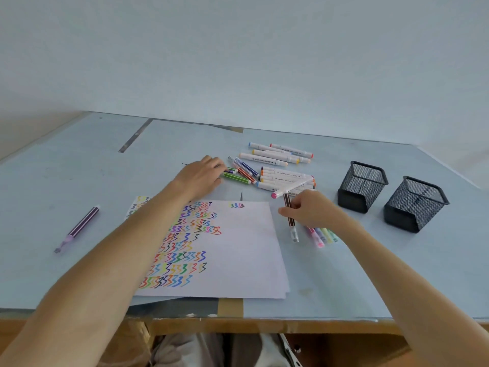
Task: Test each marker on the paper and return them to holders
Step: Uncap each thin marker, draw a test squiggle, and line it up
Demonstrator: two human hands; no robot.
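both forearms bare to the elbow; hands point(201, 176) ungloved, no rings.

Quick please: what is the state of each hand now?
Left hand: reaching onto the green marker; grip cannot be told.
Right hand: holding the brown marker.

Scribbled paper point(238, 250), scattered markers point(280, 178), two empty mesh holders point(362, 186)

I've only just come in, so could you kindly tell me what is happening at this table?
A person is testing markers on the paper, already covered with coloured squiggles down its left half. The right hand has a grip on a brown striped marker beside the sheet. The left hand reaches into the loose pile, touching a green marker. Both mesh holders look empty. A purple marker lies alone at far left.
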